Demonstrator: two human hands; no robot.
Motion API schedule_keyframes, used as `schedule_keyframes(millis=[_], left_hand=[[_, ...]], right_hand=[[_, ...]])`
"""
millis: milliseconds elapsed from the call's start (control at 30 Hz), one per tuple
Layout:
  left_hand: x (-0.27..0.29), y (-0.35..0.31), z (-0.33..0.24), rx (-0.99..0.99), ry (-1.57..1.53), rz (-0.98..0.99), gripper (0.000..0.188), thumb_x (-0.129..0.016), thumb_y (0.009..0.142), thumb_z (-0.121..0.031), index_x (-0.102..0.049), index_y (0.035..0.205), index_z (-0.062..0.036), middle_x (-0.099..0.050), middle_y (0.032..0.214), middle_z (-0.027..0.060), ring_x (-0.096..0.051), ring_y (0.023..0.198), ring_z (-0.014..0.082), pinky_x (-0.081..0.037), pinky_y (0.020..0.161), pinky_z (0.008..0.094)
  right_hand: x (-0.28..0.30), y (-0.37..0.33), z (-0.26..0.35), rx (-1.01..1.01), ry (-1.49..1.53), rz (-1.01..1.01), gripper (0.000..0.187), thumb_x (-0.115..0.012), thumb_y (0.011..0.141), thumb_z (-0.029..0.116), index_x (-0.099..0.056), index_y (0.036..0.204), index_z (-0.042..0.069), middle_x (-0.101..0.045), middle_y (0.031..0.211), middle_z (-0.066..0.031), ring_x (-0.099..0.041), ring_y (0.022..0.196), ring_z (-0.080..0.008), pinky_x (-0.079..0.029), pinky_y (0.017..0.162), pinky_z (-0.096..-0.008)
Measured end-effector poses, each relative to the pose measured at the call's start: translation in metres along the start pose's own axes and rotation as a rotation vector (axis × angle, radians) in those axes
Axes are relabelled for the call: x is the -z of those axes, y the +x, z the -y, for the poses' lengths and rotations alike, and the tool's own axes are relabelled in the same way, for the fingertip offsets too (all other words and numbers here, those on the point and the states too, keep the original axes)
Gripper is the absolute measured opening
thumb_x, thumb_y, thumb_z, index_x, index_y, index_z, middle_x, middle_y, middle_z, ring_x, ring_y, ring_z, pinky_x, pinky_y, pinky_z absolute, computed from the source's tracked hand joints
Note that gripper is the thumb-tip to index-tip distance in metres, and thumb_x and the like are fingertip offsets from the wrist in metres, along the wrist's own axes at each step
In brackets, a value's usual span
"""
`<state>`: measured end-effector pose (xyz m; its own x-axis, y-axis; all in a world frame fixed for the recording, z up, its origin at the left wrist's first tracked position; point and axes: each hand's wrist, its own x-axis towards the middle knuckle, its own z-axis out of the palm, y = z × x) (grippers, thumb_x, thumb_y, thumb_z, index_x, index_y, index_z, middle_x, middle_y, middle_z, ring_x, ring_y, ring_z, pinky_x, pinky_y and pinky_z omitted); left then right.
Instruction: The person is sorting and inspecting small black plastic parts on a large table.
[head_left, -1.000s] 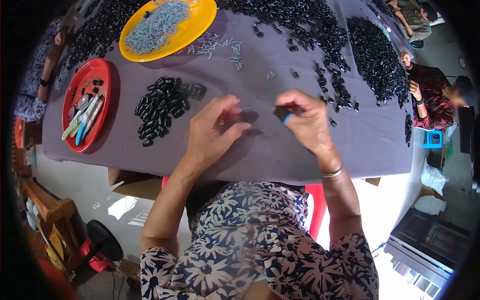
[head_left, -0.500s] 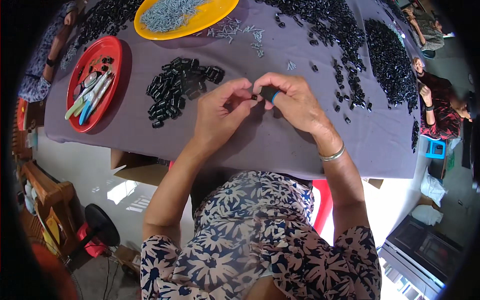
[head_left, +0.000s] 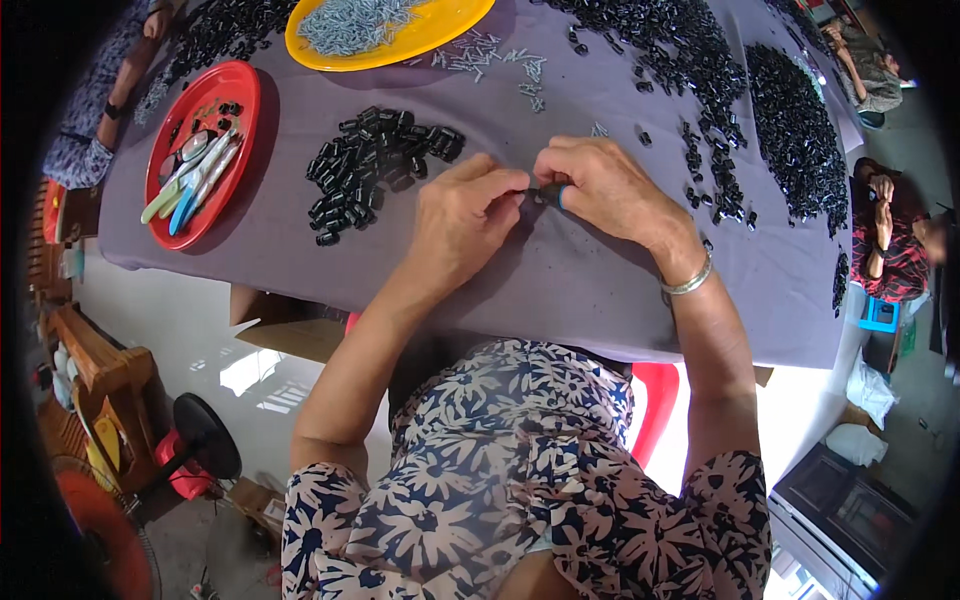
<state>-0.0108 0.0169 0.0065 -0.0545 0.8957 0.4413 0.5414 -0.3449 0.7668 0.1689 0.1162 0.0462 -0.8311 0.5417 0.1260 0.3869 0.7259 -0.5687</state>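
Over the near middle of the purple-grey tablecloth [head_left: 600, 290], my two hands meet at the fingertips. My left hand [head_left: 462, 210] is closed in a pinch on a small black part [head_left: 533, 192], most of it covered by the fingers. My right hand [head_left: 612, 190] is curled closed against the other side of that part; what lies inside its fingers is hidden. Its thumb wears a black finger sleeve [head_left: 550, 195] with a blue edge. Just left of my hands lies a pile of glossy black cylindrical parts [head_left: 345, 180].
A red tray [head_left: 252, 110] at left holds pen-like tools and a few black parts. The yellow plate [head_left: 440, 45] at the back bears grey screws, with loose screws [head_left: 535, 75] beside it. Large heaps of black parts [head_left: 800, 140] cover the right. Other people sit at both sides.
My hands have drawn closer at the fingertips, and the right wrist has turned more palm-down. The table view has shifted slightly right. A seated person at right has raised their hands together.
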Motion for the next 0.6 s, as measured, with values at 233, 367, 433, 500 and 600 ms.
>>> schedule_keyframes(millis=[233, 367, 433, 500, 600], left_hand=[[0.002, 0.003, 0.006, 0.003, 0.105, 0.062, 0.017, -0.071, 0.071, -0.002, -0.069, 0.087, -0.0081, -0.061, 0.082, 0.0057, -0.059, 0.082, 0.0279, -0.046, 0.071, 0.0406], [0.002, 0.006, 0.005, -0.034, 0.141, 0.078, 0.016, -0.072, 0.071, -0.003, -0.069, 0.086, -0.0096, -0.06, 0.083, 0.0049, -0.057, 0.083, 0.0269, -0.043, 0.073, 0.0402], [0.003, 0.005, 0.007, -0.048, 0.143, 0.066, 0.015, -0.072, 0.071, -0.003, -0.068, 0.084, -0.0101, -0.059, 0.082, 0.0045, -0.057, 0.082, 0.0262, -0.04, 0.072, 0.0398], [0.002, 0.005, 0.007, -0.05, 0.152, 0.067, 0.015, -0.072, 0.071, -0.003, -0.067, 0.083, -0.0099, -0.059, 0.082, 0.0044, -0.057, 0.082, 0.0261, -0.04, 0.072, 0.0399], [0.002, 0.006, 0.006, -0.049, 0.166, 0.072, 0.014, -0.072, 0.07, -0.003, -0.066, 0.081, -0.0094, -0.058, 0.082, 0.0043, -0.056, 0.083, 0.0262, -0.039, 0.073, 0.0401]], right_hand=[[0.013, 0.008, 0.005, -0.318, 0.112, 0.229, 0.02, -0.056, 0.072, -0.01, -0.061, 0.089, -0.001, -0.059, 0.073, -0.0069, -0.058, 0.069, -0.0115, -0.045, 0.062, -0.0262], [-0.012, -0.007, -0.005, -0.347, 0.59, -0.014, 0.019, -0.058, 0.075, -0.012, -0.063, 0.088, 0.001, -0.059, 0.073, -0.0001, -0.053, 0.069, -0.0036, -0.043, 0.062, -0.0206], [-0.025, -0.004, 0.0, -0.275, 0.68, -0.096, 0.019, -0.06, 0.078, -0.013, -0.065, 0.089, 0.002, -0.06, 0.076, 0.0042, -0.053, 0.071, -0.0033, -0.043, 0.063, -0.0196], [-0.027, -0.003, 0.003, -0.219, 0.596, -0.129, 0.019, -0.06, 0.079, -0.013, -0.066, 0.089, 0.002, -0.06, 0.078, 0.0037, -0.053, 0.071, -0.0036, -0.044, 0.063, -0.0201], [-0.026, -0.003, 0.005, -0.15, 0.459, -0.167, 0.019, -0.061, 0.079, -0.012, -0.067, 0.09, 0.002, -0.061, 0.081, 0.003, -0.054, 0.072, -0.0046, -0.045, 0.064, -0.0212]])
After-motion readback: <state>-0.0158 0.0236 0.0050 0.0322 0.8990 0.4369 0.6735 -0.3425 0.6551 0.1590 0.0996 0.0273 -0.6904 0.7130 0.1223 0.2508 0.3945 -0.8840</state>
